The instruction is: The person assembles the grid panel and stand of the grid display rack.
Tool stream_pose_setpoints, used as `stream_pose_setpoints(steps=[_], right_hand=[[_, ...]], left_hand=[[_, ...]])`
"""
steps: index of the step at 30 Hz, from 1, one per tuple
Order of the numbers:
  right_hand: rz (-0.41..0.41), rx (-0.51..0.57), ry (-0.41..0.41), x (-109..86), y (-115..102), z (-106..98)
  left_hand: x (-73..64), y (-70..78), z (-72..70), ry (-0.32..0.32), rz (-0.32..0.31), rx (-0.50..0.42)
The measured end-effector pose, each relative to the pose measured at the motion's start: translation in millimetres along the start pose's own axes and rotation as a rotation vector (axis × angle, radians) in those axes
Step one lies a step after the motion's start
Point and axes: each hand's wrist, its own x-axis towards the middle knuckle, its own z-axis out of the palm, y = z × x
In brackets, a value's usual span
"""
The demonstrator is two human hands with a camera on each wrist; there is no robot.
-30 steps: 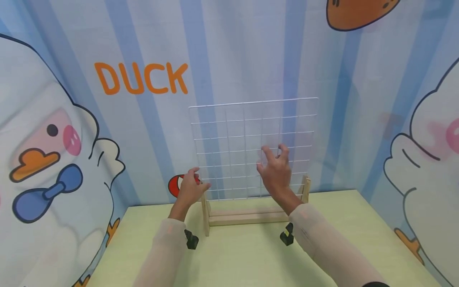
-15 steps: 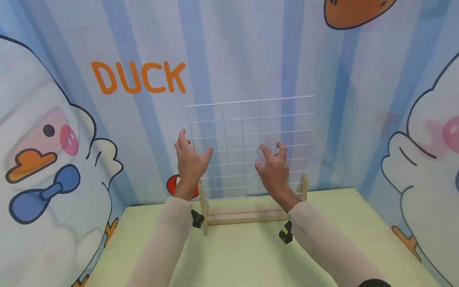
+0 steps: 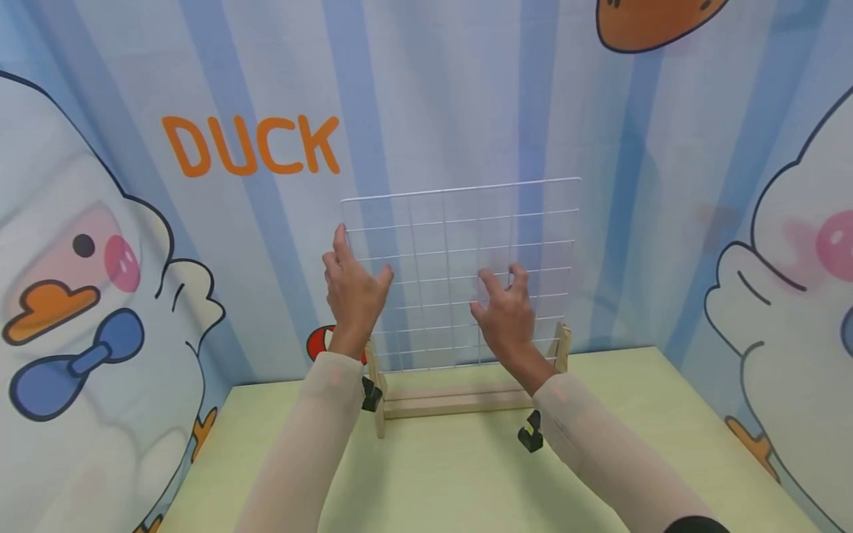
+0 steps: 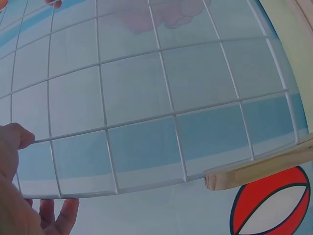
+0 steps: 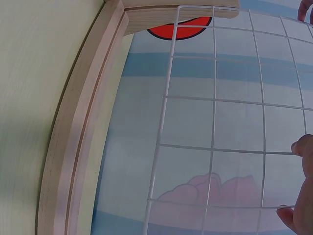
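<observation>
A white wire grid panel [image 3: 460, 189] stands upright in a pale wooden stand [image 3: 460, 405]. My left hand [image 3: 356, 296] grips the panel's left edge. In the left wrist view the thumb [image 4: 20, 134] lies on the near side, and fingertips [image 4: 67, 215] show past the edge wire. Around the wires right of the panel's middle, my right hand [image 3: 508, 318] has its fingers curled. The right wrist view catches a thumb or fingertip [image 5: 298, 146] against a cross wire, with the rest of that hand out of frame.
The stand rests on a pale yellow-green table [image 3: 440, 474]. Close behind the panel hangs a blue striped curtain [image 3: 453, 96] with printed ducks on both sides. A small black device [image 3: 531, 435] sits under the right wrist, another black device [image 3: 371, 394] under the left.
My left hand has risen from the stand's left post to higher on the panel's left edge, its fingers now at the wire. The right hand stays at the same wires.
</observation>
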Motion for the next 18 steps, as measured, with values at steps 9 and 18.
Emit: stream_pose_setpoints(steps=[9, 18], right_hand=[[-0.086, -0.049, 0.016, -0.1, 6, -4], [-0.174, -0.048, 0.145, 13.0, 18, -29]], left_hand=[[0.7, -2.1, 1.4, 0.008, 0.015, -0.010], [0.0, 1.4, 1.9, 0.010, 0.015, 0.011]])
